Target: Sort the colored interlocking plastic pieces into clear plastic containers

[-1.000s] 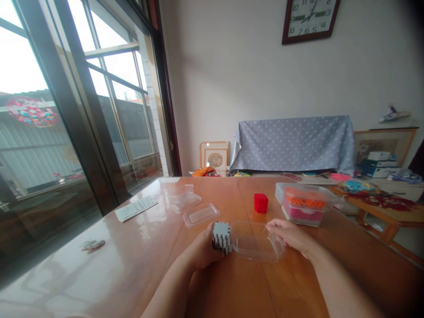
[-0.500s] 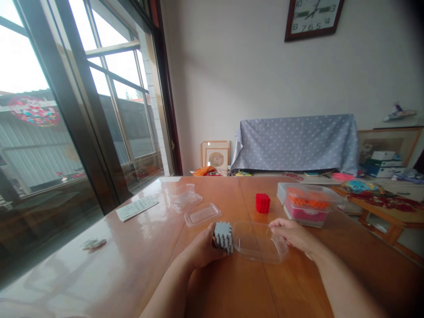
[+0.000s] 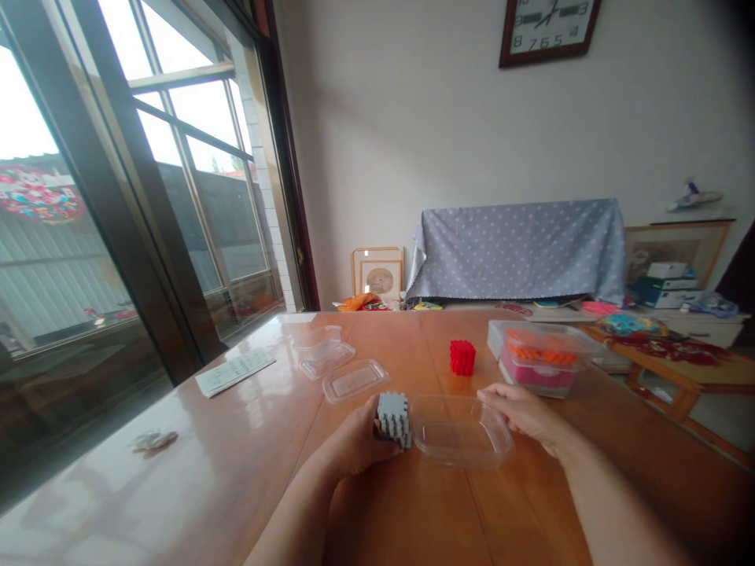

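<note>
On the wooden table [image 3: 248, 448], a clear container [image 3: 460, 432] lies before the person, the right hand [image 3: 522, 415] touching its right rim, whether clasping I cannot tell, while the left hand [image 3: 354, 444] grips a grey toothed cube [image 3: 394, 419] just beside its left end.

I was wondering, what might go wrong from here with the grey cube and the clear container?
The grey cube, beside the clear container's left end, is held by the left hand from one side only; it might slip or topple.
The right hand touches just the container's right rim, so it may slide on the glossy table.
</note>
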